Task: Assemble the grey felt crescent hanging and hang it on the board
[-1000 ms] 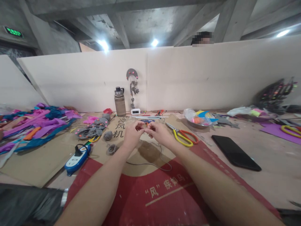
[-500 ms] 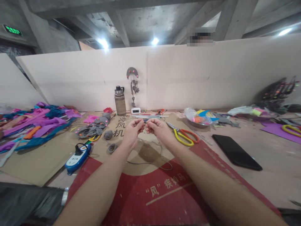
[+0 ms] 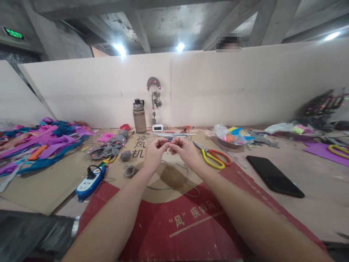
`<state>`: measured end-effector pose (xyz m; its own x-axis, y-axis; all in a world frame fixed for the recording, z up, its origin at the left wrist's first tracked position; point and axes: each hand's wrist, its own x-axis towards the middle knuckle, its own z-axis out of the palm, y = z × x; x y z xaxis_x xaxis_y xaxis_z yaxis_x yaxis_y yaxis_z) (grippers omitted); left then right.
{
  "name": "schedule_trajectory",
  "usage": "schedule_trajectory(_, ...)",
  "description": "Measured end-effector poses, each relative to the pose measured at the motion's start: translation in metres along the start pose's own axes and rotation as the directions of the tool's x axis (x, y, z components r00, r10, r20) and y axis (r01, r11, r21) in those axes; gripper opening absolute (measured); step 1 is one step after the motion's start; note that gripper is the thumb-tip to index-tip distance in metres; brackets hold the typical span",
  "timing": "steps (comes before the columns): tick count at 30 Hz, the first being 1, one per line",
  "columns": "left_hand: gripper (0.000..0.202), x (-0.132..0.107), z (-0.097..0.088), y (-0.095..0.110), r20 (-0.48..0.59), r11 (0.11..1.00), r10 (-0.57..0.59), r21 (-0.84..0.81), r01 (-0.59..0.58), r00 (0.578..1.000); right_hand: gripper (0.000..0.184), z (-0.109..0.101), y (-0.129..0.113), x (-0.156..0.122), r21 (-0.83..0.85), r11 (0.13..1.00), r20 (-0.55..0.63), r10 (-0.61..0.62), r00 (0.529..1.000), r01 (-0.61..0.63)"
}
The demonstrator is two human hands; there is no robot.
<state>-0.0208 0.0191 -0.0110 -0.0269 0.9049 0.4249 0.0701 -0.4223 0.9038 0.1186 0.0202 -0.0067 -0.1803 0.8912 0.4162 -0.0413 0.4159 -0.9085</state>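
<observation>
My left hand (image 3: pixel 154 152) and my right hand (image 3: pixel 184 150) are held out side by side above the red and brown cardboard sheet (image 3: pixel 188 218). Both are closed in a pinch, fingertips almost meeting, on a small piece too tiny to name. A thin grey thread (image 3: pixel 177 187) hangs from between them and loops onto the cardboard. Yellow-handled scissors (image 3: pixel 213 156) lie just right of my right hand. Two small grey felt rolls (image 3: pixel 128 163) lie to the left of my left hand.
A black phone (image 3: pixel 274 176) lies at the right. A blue and white power strip (image 3: pixel 89 181) sits at the left, near piles of pink, purple and blue felt (image 3: pixel 38 142). A bottle (image 3: pixel 139 116), a hanging grey ornament (image 3: pixel 154 98) and a bowl of coloured bits (image 3: pixel 231 137) stand at the back by the white partition.
Both hands lifted slightly and moved away from me, keeping the pinch together. The thread still hangs below them.
</observation>
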Motion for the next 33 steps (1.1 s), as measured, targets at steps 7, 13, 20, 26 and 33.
schedule_trajectory(7,0.012,-0.003,-0.004,0.006,0.050,0.904,0.236,0.355,-0.238,0.970,0.020,-0.005,0.011,0.001,-0.214,0.973,0.029,-0.081,0.996,0.085)
schedule_trajectory(13,0.017,0.003,-0.007,0.001,0.102,0.902,0.271,0.322,-0.289,0.957,0.017,-0.013,0.007,0.001,-0.354,0.930,0.133,-0.055,0.990,0.099)
schedule_trajectory(20,0.018,0.001,-0.001,0.000,0.063,0.998,0.051,0.028,-0.053,0.997,0.022,-0.014,0.005,0.005,-0.105,0.989,0.194,0.119,0.974,-0.099)
schedule_trajectory(26,0.028,-0.001,0.007,-0.003,0.069,0.821,-0.293,-0.494,0.288,0.954,0.028,-0.003,0.005,0.001,0.165,0.981,0.135,0.085,0.987,-0.107)
schedule_trajectory(33,0.027,0.002,0.004,-0.008,0.045,0.800,-0.287,-0.538,0.265,0.957,0.030,0.002,0.008,0.000,0.359,0.918,0.069,0.154,0.986,-0.169)
